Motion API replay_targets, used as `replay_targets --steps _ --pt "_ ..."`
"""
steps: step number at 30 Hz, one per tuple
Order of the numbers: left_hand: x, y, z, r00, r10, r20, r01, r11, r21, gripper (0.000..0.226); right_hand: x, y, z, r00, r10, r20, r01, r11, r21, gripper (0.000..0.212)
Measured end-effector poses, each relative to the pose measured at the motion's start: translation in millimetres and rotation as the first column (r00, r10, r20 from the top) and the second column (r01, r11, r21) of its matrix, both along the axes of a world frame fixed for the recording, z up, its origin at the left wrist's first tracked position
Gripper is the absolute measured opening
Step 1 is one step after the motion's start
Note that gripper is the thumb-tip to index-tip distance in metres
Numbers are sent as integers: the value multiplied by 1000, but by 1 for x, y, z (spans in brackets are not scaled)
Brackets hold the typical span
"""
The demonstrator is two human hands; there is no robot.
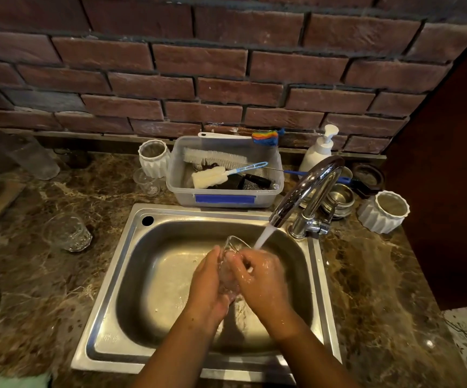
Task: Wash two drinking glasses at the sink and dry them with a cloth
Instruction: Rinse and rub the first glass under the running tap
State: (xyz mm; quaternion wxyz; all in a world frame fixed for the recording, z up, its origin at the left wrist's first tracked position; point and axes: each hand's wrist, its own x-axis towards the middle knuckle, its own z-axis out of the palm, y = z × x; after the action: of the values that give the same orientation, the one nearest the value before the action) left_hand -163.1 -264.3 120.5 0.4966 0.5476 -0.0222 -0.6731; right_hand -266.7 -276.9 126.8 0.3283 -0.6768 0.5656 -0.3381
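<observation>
A clear drinking glass (230, 264) is held tilted over the steel sink (114, 275), its rim pointing up toward the water stream. My left hand (208, 284) grips its body from the left. My right hand (260, 275) curls round it from the right, fingers at the rim, wet under the stream. Water runs from the chrome faucet (307, 189) onto my right hand and the glass. A second faceted clear glass (68, 232) stands upright on the marble counter left of the sink. A pale green cloth (14, 380) shows at the bottom left edge.
A plastic tub (223, 196) of bottle brushes stands behind the sink. White ribbed cups (153, 158) (383, 211), a soap pump bottle (320, 149), a small glass (146, 182) and steel lids (338, 200) sit around it. The brick wall (226, 65) closes the back; a dark cabinet (450, 163) stands at right.
</observation>
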Motion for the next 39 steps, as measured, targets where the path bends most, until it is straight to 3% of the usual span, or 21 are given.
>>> replay_targets --steps 3,6,8,10,12,14,16,17,19,21,22,24,25,27,29,30,32,34,37,39 --pt "5 -3 -2 994 48 97 -36 992 -123 35 -6 -2 7 978 175 111 -197 951 237 37" --pt "3 -2 0 998 35 -59 -39 996 -76 42 -14 -7 18 918 394 -56 -381 910 163 27" --pt "5 -4 5 978 -58 -203 58 998 -2 49 -22 -12 20 853 473 -220 -460 881 109 25" --pt "7 -10 8 962 -116 -246 139 987 77 53 -31 -15 18 861 470 -193 -455 882 119 24" --pt "4 -17 8 982 -116 -149 130 988 87 45 -33 -11 16 926 373 57 -377 909 176 20" --pt "-3 -17 5 980 -123 156 137 987 -82 31 -26 -8 16 916 120 383 -260 905 337 17" --pt "-9 -10 0 895 -112 432 239 937 -253 27 -20 -9 16 880 -108 463 -160 849 504 18" --pt "-11 -7 -1 891 -109 441 254 925 -284 27 -19 -10 16 896 -115 430 -136 849 511 20" --pt "-6 -9 -2 950 -125 286 193 955 -224 29 -25 -13 17 947 109 301 -217 910 354 19" --pt "3 -16 3 977 -204 58 206 978 -28 36 -29 -11 18 921 390 8 -385 905 183 19" --pt "7 -19 8 969 -242 -49 244 969 41 38 -30 -11 17 889 447 -104 -429 890 154 20" --pt "8 -20 10 965 -223 -141 234 970 66 36 -28 -9 14 899 427 -97 -412 900 143 21" --pt "4 -18 8 981 -173 -92 178 983 46 34 -25 -8 13 935 356 7 -351 919 177 19" --pt "-4 -15 -2 971 -72 228 91 993 -74 29 -14 -7 17 950 22 313 -146 915 377 19" --pt "-10 -12 -10 867 -38 497 164 963 -212 23 -9 -10 20 888 -217 405 -51 829 558 20" --pt "-11 -14 -8 849 -52 526 180 964 -194 22 -10 -11 21 906 -197 374 -50 828 559 21" --pt "-5 -21 -2 882 -147 447 198 978 -69 24 -13 -13 24 949 -37 312 -113 886 451 23" --pt "5 -25 8 939 -241 244 243 970 23 34 -20 -12 24 944 194 268 -264 930 255 23" --pt "16 -28 19 947 -256 -192 273 959 70 27 -24 -9 20 909 407 -84 -397 911 114 21" --pt "16 -27 14 938 -242 -248 262 963 53 28 -20 -7 18 872 387 -301 -384 920 70 22"
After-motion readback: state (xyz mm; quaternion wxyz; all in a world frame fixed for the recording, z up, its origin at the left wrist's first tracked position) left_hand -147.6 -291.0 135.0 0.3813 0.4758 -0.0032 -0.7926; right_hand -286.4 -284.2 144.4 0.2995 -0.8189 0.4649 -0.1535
